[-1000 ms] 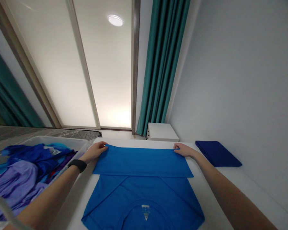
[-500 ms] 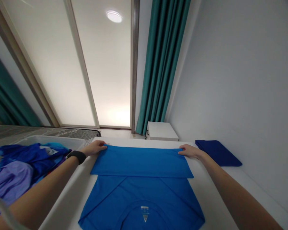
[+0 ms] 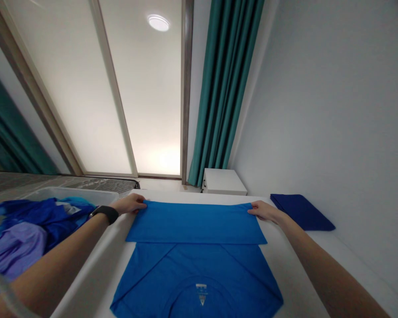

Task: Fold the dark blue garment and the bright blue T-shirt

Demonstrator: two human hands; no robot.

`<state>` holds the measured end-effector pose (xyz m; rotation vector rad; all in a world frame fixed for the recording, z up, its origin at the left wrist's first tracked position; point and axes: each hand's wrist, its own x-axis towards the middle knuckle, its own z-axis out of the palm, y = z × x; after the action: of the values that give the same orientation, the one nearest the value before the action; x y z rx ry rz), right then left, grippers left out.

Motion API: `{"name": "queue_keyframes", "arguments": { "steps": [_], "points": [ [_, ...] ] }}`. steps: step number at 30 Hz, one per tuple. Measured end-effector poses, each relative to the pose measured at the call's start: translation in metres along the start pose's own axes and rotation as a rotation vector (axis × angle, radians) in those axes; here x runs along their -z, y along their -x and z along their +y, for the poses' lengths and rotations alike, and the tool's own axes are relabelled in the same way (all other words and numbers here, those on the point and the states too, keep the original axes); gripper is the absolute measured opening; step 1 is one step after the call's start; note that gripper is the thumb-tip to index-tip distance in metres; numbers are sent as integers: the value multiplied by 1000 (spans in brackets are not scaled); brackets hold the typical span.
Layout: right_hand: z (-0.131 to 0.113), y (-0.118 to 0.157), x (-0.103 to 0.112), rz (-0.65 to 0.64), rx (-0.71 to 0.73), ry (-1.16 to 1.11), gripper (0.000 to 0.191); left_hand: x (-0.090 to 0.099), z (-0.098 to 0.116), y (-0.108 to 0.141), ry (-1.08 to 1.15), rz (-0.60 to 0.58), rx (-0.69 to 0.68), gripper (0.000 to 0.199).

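Observation:
A blue shirt (image 3: 199,265) lies on the white table (image 3: 96,269), its neckline and a small printed label toward me. Its far part is folded over toward me as a wide band, and the sides are tucked in. My left hand (image 3: 131,204), with a black watch on the wrist, pinches the far left corner of the fold. At the far right corner, my right hand (image 3: 262,210) grips the cloth between thumb and fingers. The fold's far edge runs nearly straight between the two hands.
At the left stands a white bin (image 3: 69,191) with blue and purple clothes (image 3: 20,247). A folded navy cloth (image 3: 301,212) lies at the right by the wall. Beyond the table are a white cabinet (image 3: 223,181) and a green curtain (image 3: 225,92).
Both hands have barely moved, still holding the corners. The shirt's near part has shifted very slightly to the right.

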<state>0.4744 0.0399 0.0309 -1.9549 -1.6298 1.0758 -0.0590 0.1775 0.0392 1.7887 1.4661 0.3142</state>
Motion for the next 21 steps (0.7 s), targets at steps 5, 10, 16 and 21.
{"name": "queue_keyframes", "arguments": {
  "steps": [5, 10, 16, 21],
  "points": [
    [-4, 4, 4, 7, -57, -24, 15, -2, 11, 3, 59, 7, 89, 20],
    [-10, 10, 5, 46, -140, -180, 17, -8, 21, 6, 191, 45, 121, 23],
    [-13, 9, -3, 132, -159, -469, 31, -12, 32, 15, 368, 160, 60, 29],
    [-17, 15, -9, 242, -75, -539, 29, -14, 37, 31, 478, 269, -44, 27]
  ]
}}
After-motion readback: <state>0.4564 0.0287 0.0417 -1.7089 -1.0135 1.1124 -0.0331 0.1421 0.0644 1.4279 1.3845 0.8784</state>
